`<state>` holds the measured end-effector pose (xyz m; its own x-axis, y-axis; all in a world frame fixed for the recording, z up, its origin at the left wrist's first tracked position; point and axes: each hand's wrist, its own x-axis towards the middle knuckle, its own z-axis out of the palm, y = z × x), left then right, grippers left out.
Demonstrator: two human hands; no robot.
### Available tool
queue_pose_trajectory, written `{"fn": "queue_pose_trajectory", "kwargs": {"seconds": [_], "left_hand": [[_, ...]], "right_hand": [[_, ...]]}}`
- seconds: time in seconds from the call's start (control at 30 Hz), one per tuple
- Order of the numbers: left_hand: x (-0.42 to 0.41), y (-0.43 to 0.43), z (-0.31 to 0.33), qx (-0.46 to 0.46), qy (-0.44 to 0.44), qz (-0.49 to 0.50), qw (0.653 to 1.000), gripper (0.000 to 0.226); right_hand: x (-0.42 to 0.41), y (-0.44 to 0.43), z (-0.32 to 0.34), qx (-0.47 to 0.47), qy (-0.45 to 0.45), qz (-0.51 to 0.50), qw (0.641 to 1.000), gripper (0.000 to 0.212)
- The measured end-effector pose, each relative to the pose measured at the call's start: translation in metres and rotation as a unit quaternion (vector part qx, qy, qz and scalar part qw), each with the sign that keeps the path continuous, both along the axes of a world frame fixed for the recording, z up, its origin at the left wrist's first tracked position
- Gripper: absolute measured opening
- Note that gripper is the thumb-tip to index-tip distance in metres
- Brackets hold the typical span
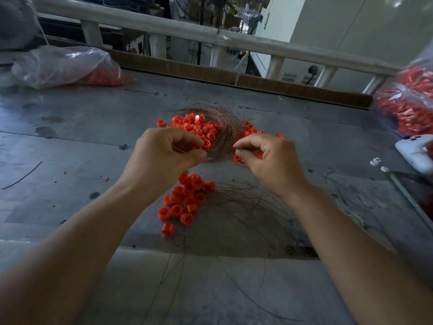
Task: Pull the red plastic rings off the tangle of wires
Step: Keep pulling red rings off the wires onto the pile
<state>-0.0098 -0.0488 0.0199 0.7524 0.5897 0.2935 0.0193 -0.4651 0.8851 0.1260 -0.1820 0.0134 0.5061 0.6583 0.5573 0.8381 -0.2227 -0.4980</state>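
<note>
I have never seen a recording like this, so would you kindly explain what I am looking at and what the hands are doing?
There is no machine here. The single picture comes from a wide-angle camera worn on a person's head, looking forward and down at their two bare hands. The left hand pinches thin strands of the tangle of wires. The right hand, its fingers curled, seems to pinch the tangle's other edge; exactly what its fingertips hold is too small to tell. Red plastic rings lie in and around the tangle, and a second heap of rings lies nearer the person beside loose wires. Everything rests on a grey metal table. Clear plastic bags of red parts sit at the far left and at the right.
</note>
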Motion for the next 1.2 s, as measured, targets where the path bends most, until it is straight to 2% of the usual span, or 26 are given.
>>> {"fn": "queue_pose_trajectory", "kwargs": {"seconds": [0.13,0.27,0.4,0.5,0.6,0.7,0.87,1.0,1.1,1.13,1.2], "left_hand": [[-0.001,-0.001,0.003,-0.028,-0.018,-0.026,0.999,0.029],[-0.001,-0.005,0.005,-0.06,-0.039,-0.066,0.995,0.017],[-0.002,-0.011,0.007,-0.06,-0.055,-0.104,0.991,0.026],[-0.002,-0.013,0.007,-0.022,-0.052,-0.11,0.992,0.02],[-0.001,-0.009,0.005,-0.024,-0.051,-0.092,0.994,0.013],[-0.001,-0.009,0.004,-0.006,-0.038,-0.121,0.992,0.008],[0.0,-0.009,0.0,0.045,-0.022,-0.124,0.991,0.022],[0.0,-0.004,0.002,0.012,-0.047,-0.098,0.994,0.024],[0.0,-0.007,0.003,-0.002,-0.051,-0.103,0.993,0.017],[-0.001,-0.008,0.003,-0.021,-0.058,-0.107,0.992,0.012],[-0.001,-0.009,0.004,-0.061,-0.073,-0.112,0.989,0.018]], "right_hand": [[-0.004,-0.004,0.008,0.071,-0.03,0.016,0.997,0.009],[-0.011,-0.007,0.016,0.113,-0.082,0.051,0.989,0.009],[-0.018,-0.005,0.015,0.08,-0.089,0.101,0.988,0.012],[-0.021,-0.003,0.012,0.064,-0.085,0.123,0.987,0.011],[-0.023,-0.002,0.012,0.069,-0.074,0.133,0.986,0.009],[-0.024,-0.003,0.012,0.072,-0.069,0.133,0.986,0.009],[-0.022,-0.004,0.013,0.042,-0.064,0.135,0.988,0.011],[-0.017,-0.008,0.017,0.051,-0.063,0.121,0.989,0.009],[-0.018,-0.01,0.021,0.064,-0.066,0.112,0.99,0.008],[-0.019,-0.011,0.021,0.065,-0.068,0.109,0.99,0.008],[-0.021,-0.012,0.023,0.071,-0.064,0.103,0.99,0.007]]}}
